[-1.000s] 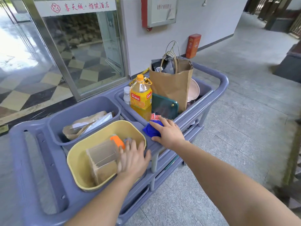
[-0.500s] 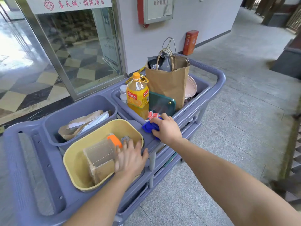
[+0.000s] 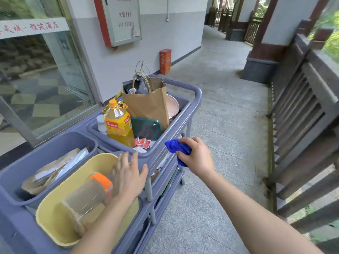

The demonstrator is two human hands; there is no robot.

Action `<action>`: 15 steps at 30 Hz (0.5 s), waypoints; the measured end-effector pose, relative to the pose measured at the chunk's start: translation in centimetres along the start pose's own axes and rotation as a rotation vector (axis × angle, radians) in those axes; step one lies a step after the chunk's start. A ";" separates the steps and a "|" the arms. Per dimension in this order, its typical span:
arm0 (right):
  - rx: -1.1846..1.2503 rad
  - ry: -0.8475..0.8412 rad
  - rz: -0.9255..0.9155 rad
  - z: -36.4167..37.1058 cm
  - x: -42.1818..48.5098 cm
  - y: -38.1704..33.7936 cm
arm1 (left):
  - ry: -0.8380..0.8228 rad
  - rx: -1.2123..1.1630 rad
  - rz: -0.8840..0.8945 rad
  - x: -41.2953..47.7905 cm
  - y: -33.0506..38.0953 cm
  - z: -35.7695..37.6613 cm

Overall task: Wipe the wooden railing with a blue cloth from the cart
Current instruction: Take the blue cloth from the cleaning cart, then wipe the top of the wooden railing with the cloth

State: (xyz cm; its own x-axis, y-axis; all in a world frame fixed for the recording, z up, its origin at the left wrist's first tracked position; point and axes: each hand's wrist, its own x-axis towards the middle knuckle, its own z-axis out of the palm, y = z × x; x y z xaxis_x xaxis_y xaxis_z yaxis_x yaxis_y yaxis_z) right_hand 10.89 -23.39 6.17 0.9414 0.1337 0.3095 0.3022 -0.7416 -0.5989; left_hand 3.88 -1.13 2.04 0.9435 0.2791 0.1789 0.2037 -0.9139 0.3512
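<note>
My right hand (image 3: 197,156) is closed around a bunched blue cloth (image 3: 175,146), held just off the right edge of the grey-purple cart (image 3: 197,92). My left hand (image 3: 128,176) rests flat with fingers spread on the rim of a yellow tub (image 3: 55,228) on the cart. The dark wooden railing (image 3: 308,107) runs along the right side of the walkway, well apart from both hands.
The cart's bins hold a brown paper bag (image 3: 150,105), a yellow oil bottle (image 3: 118,123), a green pouch (image 3: 145,128) and red sachets (image 3: 142,143). A clear container with an orange lid (image 3: 88,195) lies in the tub. Grey tiled floor (image 3: 220,116) separates cart and railing.
My right hand has lifted the blue cloth off the cart's top and drawn it rightward past the cart's edge. The view has swung right, bringing the railing in. My left hand has stayed put.
</note>
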 end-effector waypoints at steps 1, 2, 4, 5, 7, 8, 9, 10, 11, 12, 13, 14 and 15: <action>-0.017 0.023 0.022 -1.0 -0.6 0.6 | -0.002 -0.001 0.043 0.2 0.9 0.0; -0.033 0.047 0.046 -2.0 -1.2 1.2 | -0.005 -0.001 0.092 0.2 1.9 0.0; -0.047 0.102 0.106 -4.2 -2.6 2.3 | -0.024 -0.008 0.192 0.1 4.1 0.1; -0.050 0.129 0.136 -5.3 -3.5 2.9 | -0.031 -0.020 0.236 -0.1 5.2 0.2; -0.061 0.181 0.190 -7.5 -5.2 3.8 | -0.043 -0.055 0.316 -0.6 7.5 0.6; -0.073 0.208 0.212 -8.6 -6.1 4.2 | -0.049 -0.071 0.355 -0.9 8.8 0.8; -0.087 0.236 0.234 -9.8 -7.0 4.7 | -0.051 -0.088 0.396 -1.1 10.2 1.1; -0.097 0.263 0.255 -11.1 -7.9 5.3 | -0.052 -0.106 0.436 -1.4 11.7 1.3; -0.107 0.288 0.278 -12.4 -8.8 5.9 | -0.055 -0.124 0.473 -1.6 13.2 1.4; -0.119 0.312 0.302 -13.7 -9.7 6.6 | -0.060 -0.141 0.509 -1.8 14.8 1.7; -0.134 0.335 0.326 -14.9 -10.5 7.3 | -0.067 -0.154 0.545 -2.0 16.5 1.9; -0.150 0.361 0.349 -16.3 -11.4 8.1 | -0.076 -0.166 0.580 -2.3 18.1 2.1; -0.167 0.392 0.372 -17.6 -12.3 8.9 | -0.086 -0.178 0.615 -2.7 19.9 2.4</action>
State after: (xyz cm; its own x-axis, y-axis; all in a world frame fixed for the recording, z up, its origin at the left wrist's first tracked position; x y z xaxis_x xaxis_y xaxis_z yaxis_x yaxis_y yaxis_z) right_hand -0.65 -43.22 9.98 0.8443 -0.3873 0.3702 -0.0971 -0.7901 -0.6052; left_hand 6.03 -20.73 6.37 0.8931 -0.3111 0.3248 -0.4203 -0.8344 0.3564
